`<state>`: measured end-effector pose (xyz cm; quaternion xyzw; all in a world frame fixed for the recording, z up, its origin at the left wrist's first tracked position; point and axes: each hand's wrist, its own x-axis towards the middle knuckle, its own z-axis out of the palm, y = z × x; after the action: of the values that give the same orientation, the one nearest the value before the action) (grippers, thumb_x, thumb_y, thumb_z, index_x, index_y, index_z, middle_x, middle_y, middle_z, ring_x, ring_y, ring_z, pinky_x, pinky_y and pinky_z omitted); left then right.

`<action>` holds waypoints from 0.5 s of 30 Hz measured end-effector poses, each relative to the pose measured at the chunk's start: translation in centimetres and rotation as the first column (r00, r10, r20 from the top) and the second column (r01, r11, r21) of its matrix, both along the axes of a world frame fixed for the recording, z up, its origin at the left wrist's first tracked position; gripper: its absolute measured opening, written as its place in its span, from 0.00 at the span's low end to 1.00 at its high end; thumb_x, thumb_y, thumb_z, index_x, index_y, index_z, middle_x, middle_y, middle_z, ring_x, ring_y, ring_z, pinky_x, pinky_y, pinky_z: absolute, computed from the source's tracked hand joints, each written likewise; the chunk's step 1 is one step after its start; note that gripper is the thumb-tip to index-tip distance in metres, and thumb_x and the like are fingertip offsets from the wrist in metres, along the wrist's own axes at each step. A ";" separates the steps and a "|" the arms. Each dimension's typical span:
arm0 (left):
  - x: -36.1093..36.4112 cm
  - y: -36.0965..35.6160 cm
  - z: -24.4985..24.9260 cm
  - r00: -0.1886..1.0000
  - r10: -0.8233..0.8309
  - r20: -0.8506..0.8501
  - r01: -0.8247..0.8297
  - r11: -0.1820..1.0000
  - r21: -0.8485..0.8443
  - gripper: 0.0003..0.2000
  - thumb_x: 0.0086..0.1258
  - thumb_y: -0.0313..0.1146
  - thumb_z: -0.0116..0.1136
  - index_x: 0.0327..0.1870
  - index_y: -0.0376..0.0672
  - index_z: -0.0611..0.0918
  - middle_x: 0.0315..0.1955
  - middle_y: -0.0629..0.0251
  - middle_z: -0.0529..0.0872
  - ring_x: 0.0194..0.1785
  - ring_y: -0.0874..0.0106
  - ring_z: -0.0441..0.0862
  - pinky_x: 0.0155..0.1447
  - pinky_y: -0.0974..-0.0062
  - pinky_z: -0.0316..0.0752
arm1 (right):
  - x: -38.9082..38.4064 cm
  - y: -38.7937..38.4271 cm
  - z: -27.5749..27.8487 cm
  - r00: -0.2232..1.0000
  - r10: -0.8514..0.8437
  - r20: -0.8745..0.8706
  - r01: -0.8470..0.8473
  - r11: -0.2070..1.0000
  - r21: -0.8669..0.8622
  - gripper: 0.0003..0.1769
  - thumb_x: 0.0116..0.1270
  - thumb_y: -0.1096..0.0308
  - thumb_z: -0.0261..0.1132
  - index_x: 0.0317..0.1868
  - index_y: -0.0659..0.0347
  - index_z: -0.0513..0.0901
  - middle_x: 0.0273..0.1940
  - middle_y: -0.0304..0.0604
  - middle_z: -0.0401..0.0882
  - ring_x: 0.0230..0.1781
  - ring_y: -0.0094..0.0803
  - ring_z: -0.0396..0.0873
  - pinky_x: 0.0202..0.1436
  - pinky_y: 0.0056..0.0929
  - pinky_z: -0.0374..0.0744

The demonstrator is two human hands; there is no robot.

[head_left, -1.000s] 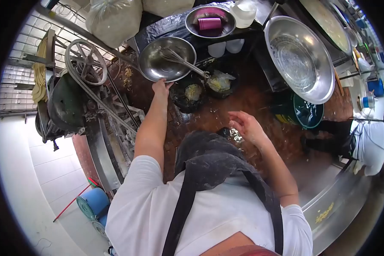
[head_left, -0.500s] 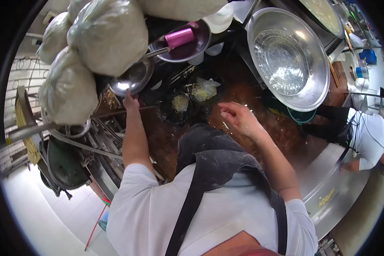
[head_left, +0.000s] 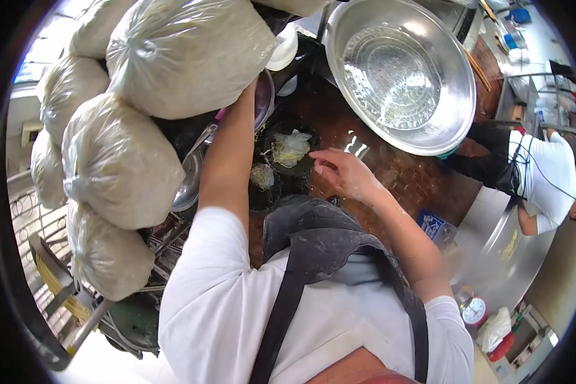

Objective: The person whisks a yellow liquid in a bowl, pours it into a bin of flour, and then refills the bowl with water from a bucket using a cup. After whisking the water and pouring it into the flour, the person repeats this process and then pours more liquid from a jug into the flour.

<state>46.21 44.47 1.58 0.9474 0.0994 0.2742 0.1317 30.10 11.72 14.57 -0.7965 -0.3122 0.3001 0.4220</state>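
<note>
White short-sleeved shirt [head_left: 224, 301], dusty dark apron [head_left: 320, 240]

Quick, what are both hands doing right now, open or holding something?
left hand: hidden behind the plastic bag, cannot be told.
right hand: open, fingers loosely curled, holding nothing.

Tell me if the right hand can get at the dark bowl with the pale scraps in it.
Probably yes. The right hand hovers open and empty right beside the dark bowl, with nothing between them. The big steel basin sits clear of that path.
</note>
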 end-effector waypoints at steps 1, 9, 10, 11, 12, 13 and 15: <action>2.3 0.3 0.0 0.996 -0.014 -0.086 0.011 0.999 -0.032 0.16 0.77 0.37 0.56 0.60 0.40 0.83 0.54 0.55 0.86 0.55 0.61 0.83 0.62 0.66 0.75 | -0.1 -0.7 -0.1 0.997 -0.053 -0.048 0.052 0.998 -0.032 0.18 0.73 0.69 0.65 0.61 0.62 0.80 0.47 0.50 0.83 0.46 0.41 0.84 0.52 0.34 0.80; 9.9 2.0 -0.6 0.934 -0.141 -0.328 0.099 0.985 -0.141 0.15 0.77 0.36 0.57 0.58 0.41 0.84 0.53 0.57 0.87 0.53 0.64 0.83 0.60 0.68 0.76 | -0.8 -4.4 0.1 0.953 -0.271 -0.133 0.259 0.961 -0.101 0.17 0.72 0.66 0.65 0.59 0.61 0.81 0.51 0.52 0.83 0.48 0.48 0.84 0.53 0.39 0.81; 9.9 2.3 -0.6 0.930 -0.170 -0.326 0.122 0.979 -0.163 0.15 0.76 0.36 0.57 0.58 0.41 0.84 0.52 0.58 0.87 0.53 0.64 0.83 0.60 0.68 0.76 | -1.0 -4.7 -0.1 0.948 -0.293 -0.124 0.280 0.954 -0.108 0.18 0.72 0.66 0.65 0.59 0.61 0.81 0.51 0.52 0.83 0.49 0.48 0.84 0.53 0.39 0.81; 10.1 2.6 -0.5 0.926 -0.200 -0.319 0.145 0.971 -0.190 0.15 0.76 0.36 0.57 0.58 0.41 0.84 0.52 0.58 0.87 0.53 0.65 0.83 0.60 0.69 0.76 | -1.1 -4.9 -0.2 0.942 -0.316 -0.114 0.303 0.946 -0.115 0.18 0.72 0.66 0.65 0.59 0.61 0.81 0.51 0.52 0.83 0.49 0.48 0.84 0.53 0.39 0.81; 10.2 2.7 -0.5 0.919 -0.236 -0.317 0.172 0.961 -0.215 0.15 0.76 0.36 0.57 0.58 0.42 0.84 0.52 0.58 0.87 0.53 0.65 0.83 0.60 0.69 0.76 | -1.2 -5.0 -0.3 0.934 -0.337 -0.118 0.324 0.939 -0.114 0.18 0.72 0.66 0.65 0.59 0.61 0.81 0.51 0.52 0.83 0.49 0.48 0.84 0.53 0.39 0.81; 10.2 2.8 -0.4 0.910 -0.275 -0.309 0.203 0.948 -0.245 0.15 0.76 0.36 0.57 0.58 0.42 0.84 0.52 0.58 0.87 0.53 0.65 0.83 0.59 0.69 0.76 | -1.3 -5.2 -0.2 0.932 -0.342 -0.119 0.328 0.937 -0.123 0.18 0.72 0.65 0.65 0.60 0.60 0.81 0.51 0.52 0.83 0.49 0.48 0.84 0.54 0.39 0.81; 10.1 2.9 0.0 0.884 -0.353 -0.306 0.259 0.915 -0.310 0.14 0.76 0.36 0.57 0.58 0.42 0.85 0.51 0.59 0.88 0.52 0.66 0.84 0.59 0.70 0.76 | -1.6 -5.6 -0.4 0.924 -0.361 -0.128 0.345 0.929 -0.131 0.18 0.72 0.65 0.65 0.60 0.60 0.81 0.51 0.52 0.84 0.49 0.48 0.84 0.54 0.39 0.81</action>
<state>56.33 47.36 1.57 0.9592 0.0046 0.0585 0.2767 28.46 6.15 14.21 -0.8362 -0.1147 0.2942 0.4485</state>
